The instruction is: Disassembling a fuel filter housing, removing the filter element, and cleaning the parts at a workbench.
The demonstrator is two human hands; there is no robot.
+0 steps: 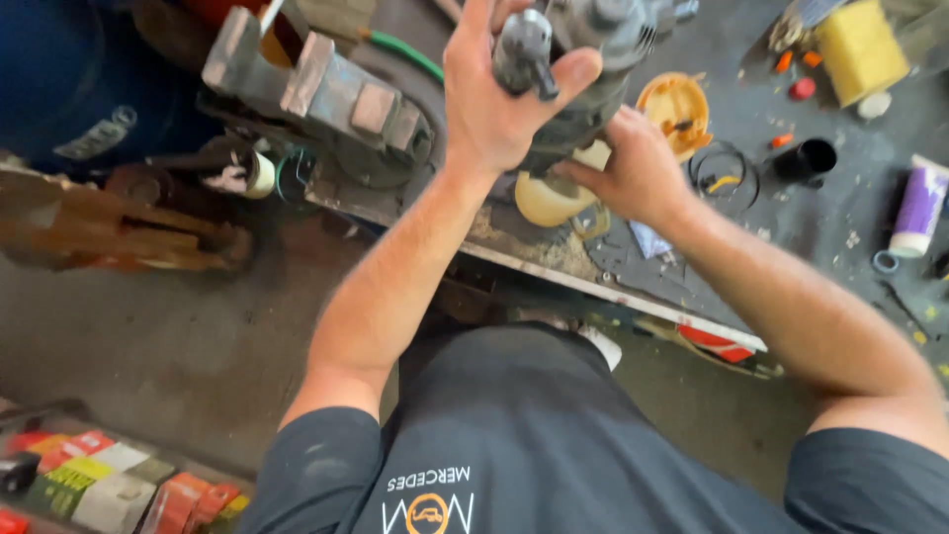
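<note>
Grip was two-handed on the grey pump assembly (583,59) held just right of the bench vise (326,104): left hand (494,99) clamped its top, right hand (633,173) cupped its cream base (554,193), so I'd have kept it upright, twisting gently.

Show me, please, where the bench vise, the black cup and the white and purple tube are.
bench vise (326,104), head view, on its grey jaw block.
black cup (806,158), head view, on its side wall.
white and purple tube (919,208), head view, on its purple body.
</note>
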